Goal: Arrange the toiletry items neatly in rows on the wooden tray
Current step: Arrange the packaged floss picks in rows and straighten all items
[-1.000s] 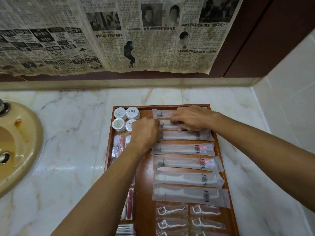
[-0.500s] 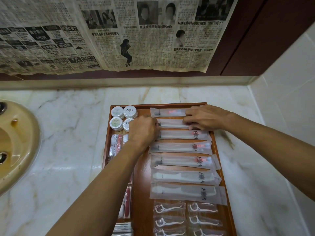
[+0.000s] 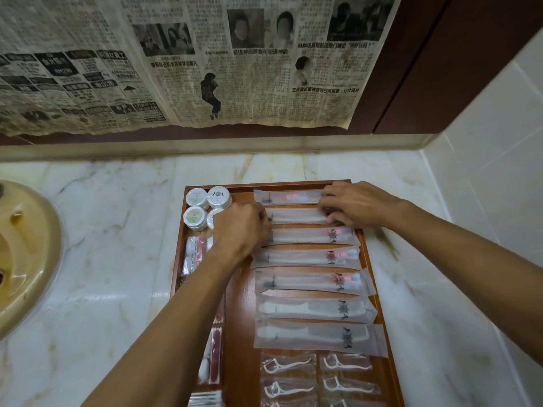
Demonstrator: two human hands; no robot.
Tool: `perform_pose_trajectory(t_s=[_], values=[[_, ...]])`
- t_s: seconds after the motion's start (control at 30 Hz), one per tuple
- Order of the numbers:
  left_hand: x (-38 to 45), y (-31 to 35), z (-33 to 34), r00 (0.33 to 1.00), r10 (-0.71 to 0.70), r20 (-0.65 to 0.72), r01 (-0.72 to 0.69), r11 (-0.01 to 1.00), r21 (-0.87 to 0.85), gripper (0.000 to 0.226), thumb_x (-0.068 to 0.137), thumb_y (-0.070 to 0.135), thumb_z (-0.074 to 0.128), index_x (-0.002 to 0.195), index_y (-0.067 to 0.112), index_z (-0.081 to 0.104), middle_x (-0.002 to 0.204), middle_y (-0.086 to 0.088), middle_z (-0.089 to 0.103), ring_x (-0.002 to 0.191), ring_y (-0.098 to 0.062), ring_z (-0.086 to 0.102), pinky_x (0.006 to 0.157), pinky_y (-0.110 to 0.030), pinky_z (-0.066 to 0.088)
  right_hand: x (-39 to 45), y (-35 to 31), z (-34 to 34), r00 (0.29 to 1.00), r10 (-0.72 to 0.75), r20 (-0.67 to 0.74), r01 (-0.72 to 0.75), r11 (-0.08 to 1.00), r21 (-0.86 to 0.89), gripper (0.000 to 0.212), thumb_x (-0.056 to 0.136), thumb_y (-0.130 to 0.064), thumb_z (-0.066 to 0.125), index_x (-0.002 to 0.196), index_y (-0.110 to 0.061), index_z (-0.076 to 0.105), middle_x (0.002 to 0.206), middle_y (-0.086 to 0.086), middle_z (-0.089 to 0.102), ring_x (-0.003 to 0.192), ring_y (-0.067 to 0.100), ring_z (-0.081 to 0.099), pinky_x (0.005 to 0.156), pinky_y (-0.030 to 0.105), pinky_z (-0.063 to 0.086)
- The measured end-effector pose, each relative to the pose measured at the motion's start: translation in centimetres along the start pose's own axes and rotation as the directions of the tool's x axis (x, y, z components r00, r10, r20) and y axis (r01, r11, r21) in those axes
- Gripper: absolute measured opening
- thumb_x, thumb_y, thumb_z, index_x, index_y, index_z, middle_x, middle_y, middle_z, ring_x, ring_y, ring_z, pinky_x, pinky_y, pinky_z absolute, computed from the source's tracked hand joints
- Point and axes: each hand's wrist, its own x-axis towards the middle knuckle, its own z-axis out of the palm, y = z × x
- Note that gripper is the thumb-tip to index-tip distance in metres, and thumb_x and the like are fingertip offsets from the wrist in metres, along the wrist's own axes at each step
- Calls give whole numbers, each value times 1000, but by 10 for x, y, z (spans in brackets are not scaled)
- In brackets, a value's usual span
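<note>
A wooden tray (image 3: 296,183) lies on the marble table (image 3: 111,259), its far edge toward the wall hung with newspaper (image 3: 182,63). Down the tray's right side runs a column of long sachets laid crosswise, one behind another. The left hand (image 3: 239,227) and the right hand (image 3: 354,205) meet at opposite ends of the second sachet from the far end (image 3: 295,216): the left hand's curled fingers pinch its left end, and the right hand's bent fingers press down on its right end. The farthest sachet (image 3: 289,197) lies just behind it, and the third sachet (image 3: 311,236) just in front, its left end under the left hand. Nearer still lie two comb sachets (image 3: 316,308), then small packets of floss picks (image 3: 289,366) in two columns. In the tray's far left corner stand four round white tins (image 3: 218,196), the nearest right one partly hidden by the left hand. A beige sink (image 3: 26,254) sits at the left edge of the table.
</note>
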Motion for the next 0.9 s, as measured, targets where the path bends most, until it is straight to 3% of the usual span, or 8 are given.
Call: perform_pose_trajectory(t_s=[0.17,0.37,0.53,0.9], values=[[12,-3,-6,992,-11,-129,3,998,-62,26,91,33,54,108,19,67,108,-5,66,97,-29,61,71,-36,47,14,-8,-19,994,84,-73,-77,992,100,22,95,-37,49,113,-27,57,112,-10,52,108,10,43,77,28,38],[31,3,1,991,125,-55,-118,987,112,26,96,27,46,109,18,67,102,-6,61,98,-29,57,59,-33,32,52,-31,-26,988,92,-126,-77,989,124,25,98,-27,43,119,-25,57,115,-4,53,111,17,44,84,36,42],[36,2,2,990,141,-5,-139,981,134,26,93,24,49,107,20,70,102,-4,63,99,-27,56,60,-33,33,67,-37,-19,994,65,-83,-55,992,118,27,98,-23,45,123,-28,55,114,-3,51,108,17,45,81,35,42],[38,-1,5,991,133,-18,-131,986,105,24,90,23,50,97,22,73,99,-2,64,95,-25,58,60,-32,32,74,-25,-19,997,-74,-26,73,996,-52,15,92,-19,46,97,-29,57,96,-7,48,87,16,46,61,33,37]])
